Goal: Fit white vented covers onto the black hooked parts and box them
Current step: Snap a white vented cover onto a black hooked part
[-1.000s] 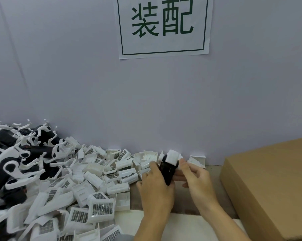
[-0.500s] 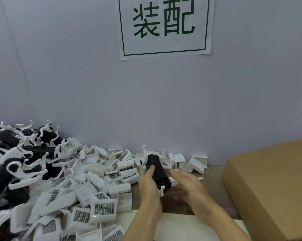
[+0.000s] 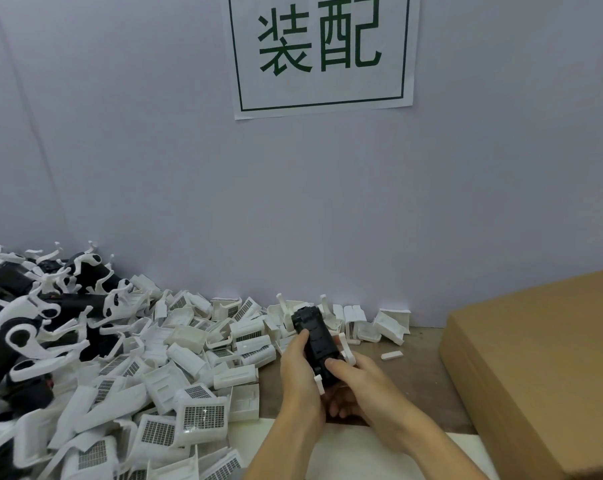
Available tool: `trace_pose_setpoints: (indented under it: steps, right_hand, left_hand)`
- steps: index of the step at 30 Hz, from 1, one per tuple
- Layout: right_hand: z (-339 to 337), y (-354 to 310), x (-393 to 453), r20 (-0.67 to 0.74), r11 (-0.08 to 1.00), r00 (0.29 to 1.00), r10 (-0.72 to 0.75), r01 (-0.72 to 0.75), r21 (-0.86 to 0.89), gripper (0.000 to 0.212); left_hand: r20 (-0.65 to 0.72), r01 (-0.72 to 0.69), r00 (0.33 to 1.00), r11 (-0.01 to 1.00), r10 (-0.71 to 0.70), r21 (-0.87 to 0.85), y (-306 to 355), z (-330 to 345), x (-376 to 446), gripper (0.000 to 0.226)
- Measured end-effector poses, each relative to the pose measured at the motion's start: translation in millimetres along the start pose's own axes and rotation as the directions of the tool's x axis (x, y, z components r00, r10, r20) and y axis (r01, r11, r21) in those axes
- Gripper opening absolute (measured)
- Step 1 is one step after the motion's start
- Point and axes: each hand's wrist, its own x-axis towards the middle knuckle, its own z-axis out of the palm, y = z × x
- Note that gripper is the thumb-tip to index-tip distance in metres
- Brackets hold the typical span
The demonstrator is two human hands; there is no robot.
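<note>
A black hooked part (image 3: 315, 341) with white hooks sticking out at its sides is held over the table between both hands, its long side pointing away from me. My left hand (image 3: 298, 375) grips its left side, thumb on top. My right hand (image 3: 357, 386) grips its near end, thumb pressed on the top face. A white cover on it cannot be made out. A heap of white vented covers (image 3: 203, 415) spreads across the table to the left. Black hooked parts (image 3: 12, 341) are piled at the far left.
A brown cardboard box (image 3: 542, 362) stands at the right with its flap down. A grey wall with a paper sign (image 3: 322, 53) closes the back. A small white piece (image 3: 392, 355) lies on the brown table (image 3: 418, 368). A white sheet (image 3: 355, 455) lies under my forearms.
A second ago a white cover sat at the far end of the black part between my fingertips. The part has since been turned lengthwise, and my right hand has closed on its near end.
</note>
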Motion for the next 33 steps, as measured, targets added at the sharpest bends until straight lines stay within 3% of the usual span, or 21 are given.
trace_pose_setpoints:
  steps: [7, 14, 23, 30, 33]
  right_hand:
    - [-1.4, 1.1, 0.4, 0.015, 0.996, 0.999, -0.028, 0.029, -0.081, 0.018]
    - [-2.8, 3.6, 0.1, 0.046, 0.999, 0.999, -0.024, 0.025, -0.021, 0.018]
    - [-1.7, 5.8, 3.9, 0.011, 0.997, 1.000, -0.026, 0.026, -0.078, 0.012]
    - [-4.3, 7.9, 4.0, 0.010, 0.999, 1.000, 0.006, -0.006, 0.033, 0.015]
    - [-5.3, 8.4, 3.5, 0.033, 0.999, 0.999, 0.002, -0.003, 0.042, 0.009]
  left_hand:
    - [-0.010, -0.003, 1.000, 1.000, 0.003, 0.025, -0.5, 0.6, 0.4, 0.044]
    - [-0.017, -0.012, 1.000, 1.000, 0.012, 0.011, -0.6, -0.1, 4.1, 0.039]
    - [-0.032, -0.148, 0.988, 0.981, 0.153, 0.124, -3.7, 0.7, 12.9, 0.029]
    - [-0.040, -0.213, 0.974, 0.960, 0.223, 0.180, -7.0, 1.0, 16.5, 0.030]
    - [-0.062, -0.172, 0.981, 0.974, 0.182, 0.149, -8.3, -0.7, 19.0, 0.037]
